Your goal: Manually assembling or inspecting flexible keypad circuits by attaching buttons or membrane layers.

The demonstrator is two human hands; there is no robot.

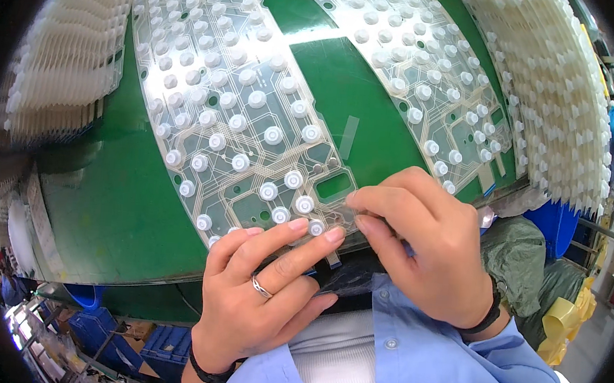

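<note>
Green, smooth and glossy, the worktop [121, 200] carries a translucent membrane sheet [263, 161] that runs down to the near edge. Fine silvery traces, rows of round white domes and rounded cut-outs cover the sheet. The left hand [272, 289] has its fingers extended and slightly spread, fingertips resting on the sheet's near end; a metal ring [261, 286] encircles one finger. The right hand [425, 235] is narrow, thumb and index finger close together at the sheet's near right corner; whether a thin film lies between them cannot be told. A clear, flat strip [350, 137] lies beside the sheet's right edge. A second, similar sheet [435, 115] occupies the worktop's right side, between the first sheet and a ribbed, milky-white stack [562, 102].
</note>
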